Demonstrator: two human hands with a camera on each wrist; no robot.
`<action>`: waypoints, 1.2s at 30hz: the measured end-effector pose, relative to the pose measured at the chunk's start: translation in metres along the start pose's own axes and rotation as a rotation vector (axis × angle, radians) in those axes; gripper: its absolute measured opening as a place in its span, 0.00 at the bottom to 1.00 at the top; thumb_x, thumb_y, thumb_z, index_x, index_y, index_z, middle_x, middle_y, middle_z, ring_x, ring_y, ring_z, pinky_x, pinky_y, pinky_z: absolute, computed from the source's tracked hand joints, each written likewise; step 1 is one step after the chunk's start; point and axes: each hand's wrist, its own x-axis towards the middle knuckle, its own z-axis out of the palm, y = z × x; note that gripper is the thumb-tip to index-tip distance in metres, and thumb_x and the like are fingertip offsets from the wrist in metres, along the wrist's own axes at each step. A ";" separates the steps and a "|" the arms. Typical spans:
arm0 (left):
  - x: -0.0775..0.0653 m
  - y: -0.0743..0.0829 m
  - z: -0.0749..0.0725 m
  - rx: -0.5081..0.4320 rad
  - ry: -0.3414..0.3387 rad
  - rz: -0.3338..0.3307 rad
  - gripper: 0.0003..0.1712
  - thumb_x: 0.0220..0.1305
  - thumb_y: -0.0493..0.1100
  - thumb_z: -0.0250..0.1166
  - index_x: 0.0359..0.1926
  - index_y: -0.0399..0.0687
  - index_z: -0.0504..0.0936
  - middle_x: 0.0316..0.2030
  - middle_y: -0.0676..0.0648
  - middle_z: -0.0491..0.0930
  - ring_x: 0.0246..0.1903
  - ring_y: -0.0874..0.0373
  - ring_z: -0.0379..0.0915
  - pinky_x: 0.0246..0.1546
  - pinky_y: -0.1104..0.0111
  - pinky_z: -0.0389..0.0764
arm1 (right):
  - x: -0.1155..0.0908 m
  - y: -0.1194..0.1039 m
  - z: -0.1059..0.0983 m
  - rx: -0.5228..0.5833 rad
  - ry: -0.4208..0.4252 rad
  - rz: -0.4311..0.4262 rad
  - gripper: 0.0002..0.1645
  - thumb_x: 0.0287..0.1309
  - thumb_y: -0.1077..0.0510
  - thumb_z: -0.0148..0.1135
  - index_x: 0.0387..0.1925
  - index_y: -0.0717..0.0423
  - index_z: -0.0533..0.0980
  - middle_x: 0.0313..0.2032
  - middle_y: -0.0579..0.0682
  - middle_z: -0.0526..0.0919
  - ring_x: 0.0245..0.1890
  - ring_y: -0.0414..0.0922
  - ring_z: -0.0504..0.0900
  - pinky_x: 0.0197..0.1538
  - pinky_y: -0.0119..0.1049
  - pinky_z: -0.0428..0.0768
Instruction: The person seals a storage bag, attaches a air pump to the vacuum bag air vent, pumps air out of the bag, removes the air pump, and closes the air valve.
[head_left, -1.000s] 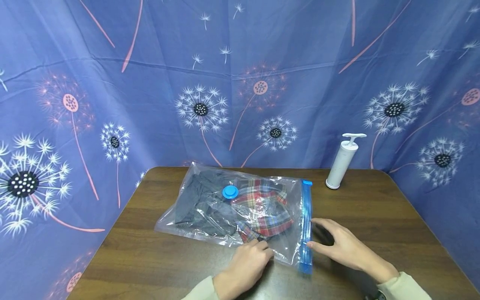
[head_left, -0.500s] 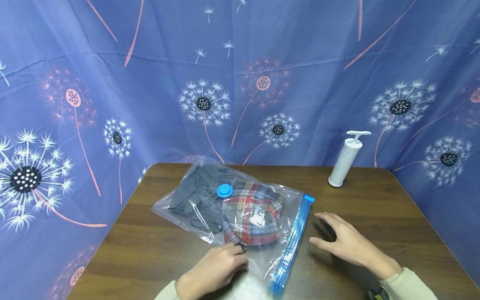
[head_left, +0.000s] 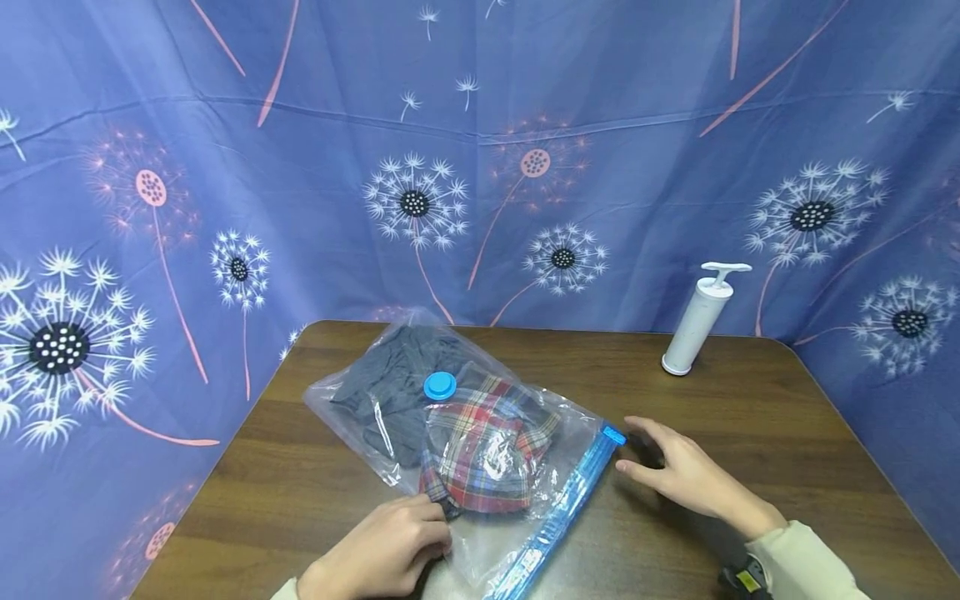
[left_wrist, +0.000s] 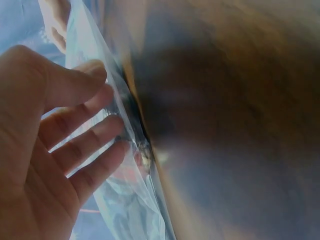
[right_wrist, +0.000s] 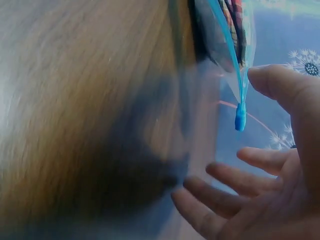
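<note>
while the left hand (head_left: pixel 397 542) pinches the near side of the clear bag (head_left: pixel 573 425) lying on the wooden table (head_left: pixel 247 517), the right hand (head_left: pixel 686 475), fingers spread and holding nothing, hangs just beside the far end of its blue zip strip (head_left: pixel 555 521). plaid cloth (head_left: pixel 480 442) fills the bag's middle; dark grey cloth (head_left: pixel 397 383) lies toward the table's far left corner, a blue valve cap (head_left: pixel 440 385) above both. near the far right corner stands a white pump (head_left: pixel 693 329).

One left hand (head_left: pixel 386 540) and one right hand (head_left: pixel 693 475) are in view, with one tabletop (head_left: pixel 765 417), one clear bag (head_left: pixel 480 542), one blue cap (head_left: pixel 440 385), one zip strip (head_left: pixel 557 523), one plaid bundle (head_left: pixel 465 437), one dark bundle (head_left: pixel 393 383), one white pump (head_left: pixel 696 325) and one backdrop (head_left: pixel 315 192).
</note>
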 end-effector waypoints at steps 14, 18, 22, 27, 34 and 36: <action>0.007 0.004 -0.006 0.030 -0.065 0.015 0.10 0.47 0.39 0.70 0.28 0.63 0.81 0.27 0.64 0.72 0.31 0.68 0.70 0.35 0.76 0.75 | 0.013 -0.004 0.012 0.131 0.004 0.026 0.23 0.73 0.51 0.62 0.58 0.64 0.80 0.42 0.45 0.89 0.41 0.32 0.83 0.43 0.32 0.83; 0.015 0.007 -0.007 0.049 -0.089 0.015 0.10 0.43 0.41 0.70 0.27 0.63 0.82 0.28 0.64 0.72 0.31 0.68 0.72 0.38 0.75 0.76 | 0.015 -0.003 0.014 0.118 0.026 0.044 0.22 0.72 0.51 0.62 0.58 0.63 0.81 0.46 0.50 0.89 0.42 0.37 0.84 0.43 0.34 0.84; 0.020 0.010 -0.007 0.060 -0.098 0.020 0.10 0.44 0.42 0.71 0.27 0.63 0.81 0.28 0.64 0.72 0.31 0.68 0.73 0.39 0.74 0.76 | 0.015 -0.002 0.017 0.077 0.070 0.025 0.20 0.71 0.53 0.64 0.57 0.60 0.82 0.47 0.51 0.89 0.43 0.40 0.85 0.44 0.36 0.84; 0.020 0.010 -0.006 0.064 -0.102 0.020 0.09 0.46 0.42 0.71 0.27 0.63 0.81 0.27 0.63 0.72 0.32 0.67 0.73 0.40 0.73 0.77 | 0.014 -0.001 0.020 0.076 0.104 -0.084 0.21 0.66 0.64 0.67 0.60 0.58 0.79 0.45 0.47 0.89 0.42 0.39 0.85 0.42 0.36 0.85; 0.019 0.010 -0.005 0.054 -0.099 0.016 0.08 0.49 0.42 0.71 0.29 0.62 0.81 0.28 0.63 0.72 0.33 0.67 0.73 0.42 0.73 0.77 | 0.014 0.003 0.021 0.068 0.133 -0.246 0.32 0.50 0.79 0.68 0.55 0.53 0.81 0.50 0.49 0.87 0.42 0.34 0.82 0.39 0.33 0.85; 0.018 0.010 -0.005 0.050 -0.096 0.012 0.09 0.49 0.42 0.71 0.29 0.63 0.82 0.28 0.63 0.73 0.33 0.67 0.73 0.42 0.73 0.77 | 0.014 0.005 0.021 0.075 0.164 -0.255 0.29 0.49 0.79 0.71 0.52 0.54 0.82 0.46 0.49 0.89 0.41 0.34 0.84 0.38 0.33 0.86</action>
